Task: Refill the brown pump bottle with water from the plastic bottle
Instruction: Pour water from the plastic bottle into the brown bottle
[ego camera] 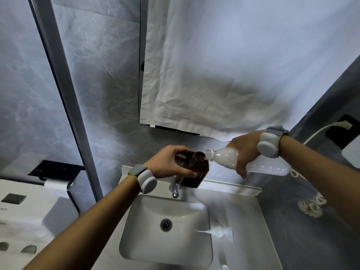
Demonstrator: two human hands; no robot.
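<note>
In the head view, a dark label (198,178) is seen on the brown square pump bottle (202,167), but its writing is too small to be read. This bottle is held above the chrome tap (175,190) at the back edge of the white sink basin (148,246), and is clasped round its shoulder by the left grip (169,162). Its mouth is open, and the fill level cannot be told. The clear ribbed plastic bottle (224,155), uncapped, is grasped round its middle by the right grip (243,151) and tilted, its neck set at the brown mouth's rim. A white pump head (220,231) is seen lying on the pale bench (243,211) just right of the basin, well apart from both grips.
</note>
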